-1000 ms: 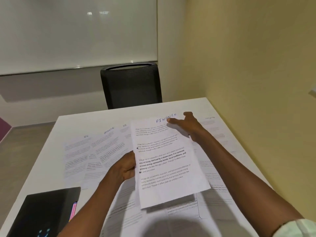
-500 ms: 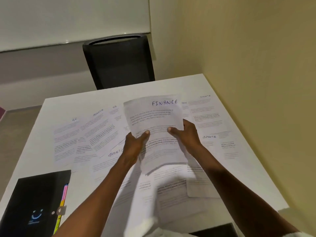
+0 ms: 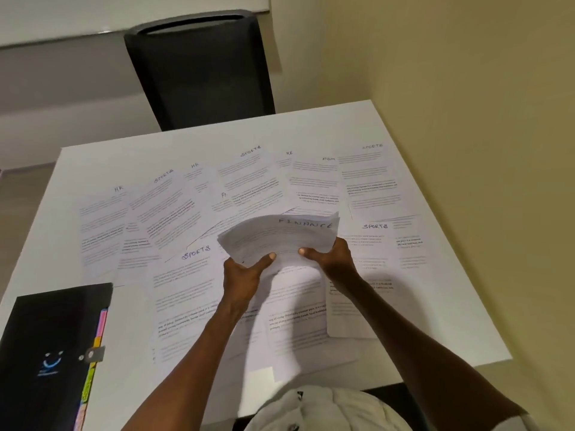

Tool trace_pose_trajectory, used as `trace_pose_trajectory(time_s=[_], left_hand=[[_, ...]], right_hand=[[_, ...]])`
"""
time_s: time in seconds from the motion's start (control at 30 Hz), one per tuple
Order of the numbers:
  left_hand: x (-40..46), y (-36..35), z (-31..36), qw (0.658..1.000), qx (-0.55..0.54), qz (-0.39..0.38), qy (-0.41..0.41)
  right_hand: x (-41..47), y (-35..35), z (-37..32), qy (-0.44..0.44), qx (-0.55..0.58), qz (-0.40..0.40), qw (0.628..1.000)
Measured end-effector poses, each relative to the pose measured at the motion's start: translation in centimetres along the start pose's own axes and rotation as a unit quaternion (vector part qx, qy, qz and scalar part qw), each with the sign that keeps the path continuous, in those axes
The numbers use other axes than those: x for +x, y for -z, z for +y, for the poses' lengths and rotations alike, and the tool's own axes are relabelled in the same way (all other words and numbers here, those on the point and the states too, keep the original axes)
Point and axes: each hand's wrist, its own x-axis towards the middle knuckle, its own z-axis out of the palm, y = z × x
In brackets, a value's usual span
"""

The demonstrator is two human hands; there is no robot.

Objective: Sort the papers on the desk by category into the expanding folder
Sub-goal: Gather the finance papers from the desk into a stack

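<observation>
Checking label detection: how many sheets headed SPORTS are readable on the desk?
5: far right corner, far centre, far left-centre, right of the held FINANCE stack, left of it. Overlapped sheets may hide more.

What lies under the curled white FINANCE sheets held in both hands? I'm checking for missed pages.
Under the curled white FINANCE sheets, gripped by the left hand and right hand, more printed white papers lie on the white desk; their headings are covered.

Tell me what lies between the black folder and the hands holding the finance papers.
In the head view, a sheet headed SPORTS lies on the white desk between the black folder and the left hand.
</observation>
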Motion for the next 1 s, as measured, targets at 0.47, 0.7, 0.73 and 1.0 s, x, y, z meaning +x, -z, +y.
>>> trace_pose_trajectory(time_s=[0.47, 0.7, 0.73, 1.0], left_hand=[[3.0, -0.8, 0.7, 0.998, 0.058, 0.009, -0.007], [4.9, 0.0, 3.3, 1.0, 0.007, 0.008, 0.0], [5.1, 0.0, 3.7, 1.0, -0.003, 0.01, 0.011], [5.5, 2.8, 2.9, 0.987, -0.082, -0.036, 0.134]], right_hand=[[2.4, 0.6, 0.4, 0.015, -0.023, 0.007, 1.0], [4.1, 2.1, -1.3, 0.057, -0.097, -0.025, 0.993], [4.4, 2.2, -1.3, 0.06, -0.123, -0.034, 0.99], [4.2, 1.7, -0.8, 0.033, -0.228, -0.148, 0.962]])
